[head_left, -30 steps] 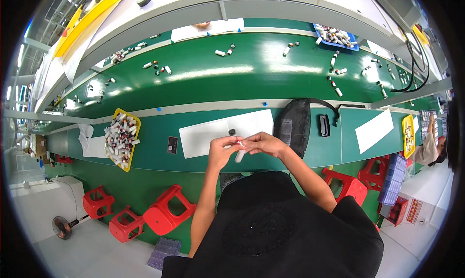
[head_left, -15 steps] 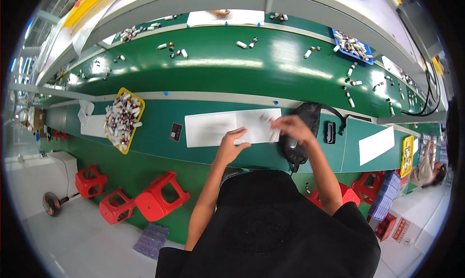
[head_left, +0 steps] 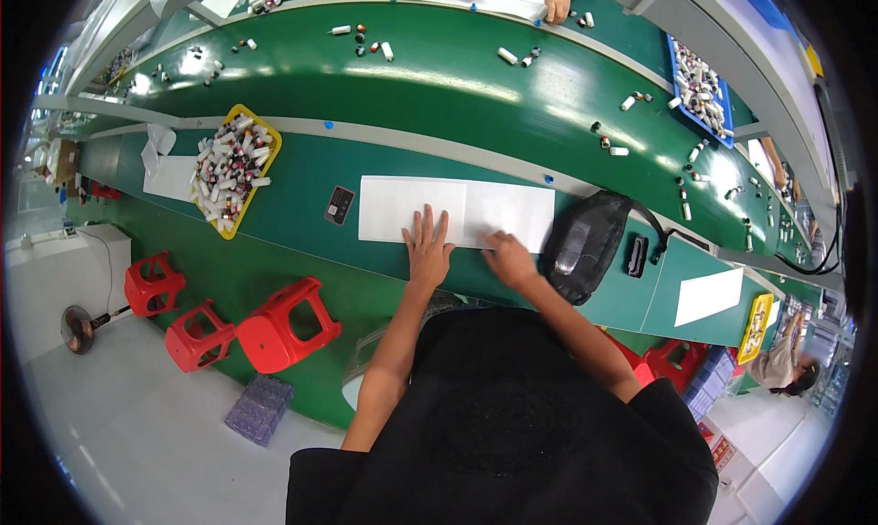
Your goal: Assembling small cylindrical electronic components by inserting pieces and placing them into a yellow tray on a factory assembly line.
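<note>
A long white sheet (head_left: 508, 212) with a crease or seam across its middle lies on the green workbench (head_left: 302, 241). My left hand (head_left: 428, 249) rests flat on its left half, fingers spread and nothing held. My right hand (head_left: 512, 260) is at the near edge of the sheet's right half. Its fingers are bent and their tips are blurred, so whether anything is in them does not show. Just right of the sheet sits a black mesh bag (head_left: 583, 251) with a strap.
A yellow tray (head_left: 272, 159) heaped with small white bottles is at the left, near a dark card-like device (head_left: 339, 205). A black holder (head_left: 637, 255) stands right of the bag. Bottles dot the green conveyor belt (head_left: 439, 95); across it are another person's hands (head_left: 560, 2).
My left hand has flattened onto the sheet. My right hand has come down toward the sheet's near edge; the blurred small objects near it earlier no longer show. The view has shifted.
</note>
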The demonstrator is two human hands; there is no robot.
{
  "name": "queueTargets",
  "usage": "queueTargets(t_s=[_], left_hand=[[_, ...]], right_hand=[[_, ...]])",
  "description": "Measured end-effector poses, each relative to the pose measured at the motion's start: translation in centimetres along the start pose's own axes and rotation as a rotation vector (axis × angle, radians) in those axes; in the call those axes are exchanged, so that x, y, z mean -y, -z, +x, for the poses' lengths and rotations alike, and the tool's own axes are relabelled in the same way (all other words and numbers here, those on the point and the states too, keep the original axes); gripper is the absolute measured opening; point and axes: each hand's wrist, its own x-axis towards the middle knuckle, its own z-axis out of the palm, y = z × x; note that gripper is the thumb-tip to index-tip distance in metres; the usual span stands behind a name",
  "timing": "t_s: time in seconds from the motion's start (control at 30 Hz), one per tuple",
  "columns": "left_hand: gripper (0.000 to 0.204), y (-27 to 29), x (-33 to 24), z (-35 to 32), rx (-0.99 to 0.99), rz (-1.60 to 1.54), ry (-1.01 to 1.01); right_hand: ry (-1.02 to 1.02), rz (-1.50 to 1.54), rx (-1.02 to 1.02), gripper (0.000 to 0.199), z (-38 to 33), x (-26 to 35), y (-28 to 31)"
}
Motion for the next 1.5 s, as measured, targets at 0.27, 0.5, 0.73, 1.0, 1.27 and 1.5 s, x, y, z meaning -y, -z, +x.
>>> queueTargets(t_s=[0.27,0.5,0.73,1.0,1.27,1.5], left_hand=[[0.075,-0.2,0.3,0.1,-0.052,-0.038,0.005],[0.072,0.3,0.8,0.3,-0.033,-0.067,0.011],[0.06,0.3,3.0,2.7,0.013,-0.165,-0.016],[0.066,1.7,3.1,6.8,0.005,0.029,-0.097],[0.063,1.3,3.4,6.9,-0.077,0.022,-0.135],[0.067,1.3,3.0,7.2,-0.086,0.047,-0.125]], right_hand=[[0.069,0.022,-0.215,0.023,0.4,1.1,-4.0],[-0.114,0.289,-0.197,0.013,1.5,2.9,-3.5],[0.152,0.265,-0.404,0.015,4.6,2.9,1.4],[0.116,0.065,-0.213,0.057,9.9,2.1,-1.7],[0.108,-0.088,-0.279,0.047,9.6,3.0,-2.2],[0.044,-0.083,-0.212,0.029,10.1,2.9,-1.9]])
